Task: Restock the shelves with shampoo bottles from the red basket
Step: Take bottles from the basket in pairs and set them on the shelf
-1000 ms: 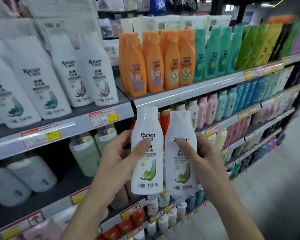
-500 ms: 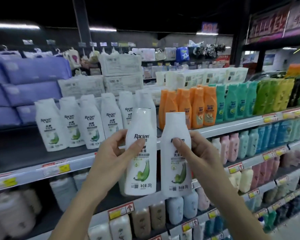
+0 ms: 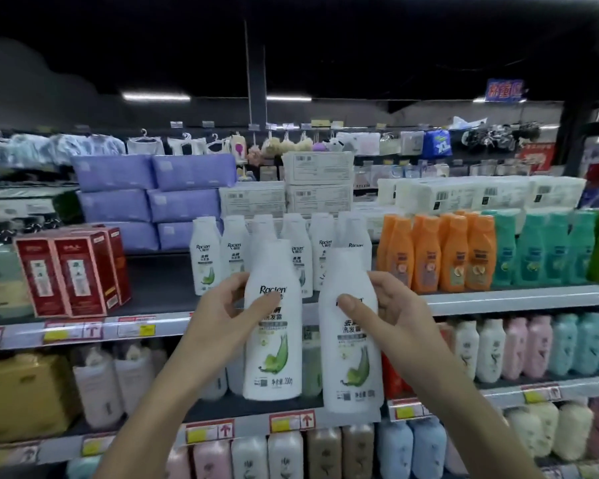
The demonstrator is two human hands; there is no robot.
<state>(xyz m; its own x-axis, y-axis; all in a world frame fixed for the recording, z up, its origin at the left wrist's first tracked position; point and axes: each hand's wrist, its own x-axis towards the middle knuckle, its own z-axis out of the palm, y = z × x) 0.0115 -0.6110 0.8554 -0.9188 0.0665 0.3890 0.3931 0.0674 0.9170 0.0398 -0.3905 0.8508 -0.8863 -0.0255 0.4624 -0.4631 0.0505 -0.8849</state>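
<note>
Holding: left hand (image 3: 222,316) fingers (image 3: 237,280) round left bottle (image 3: 274,357) | right hand (image 3: 395,316) round right bottle (image 3: 353,375) | white bottles (image 3: 204,257) behind | orange bottles (image 3: 429,257) beside

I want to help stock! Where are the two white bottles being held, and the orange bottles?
left white bottle (image 3: 274,354): head view, on its green leaf label.
right white bottle (image 3: 355,368): head view, on its front label.
orange bottles (image 3: 429,257): head view, middle of one bottle's body.
</note>
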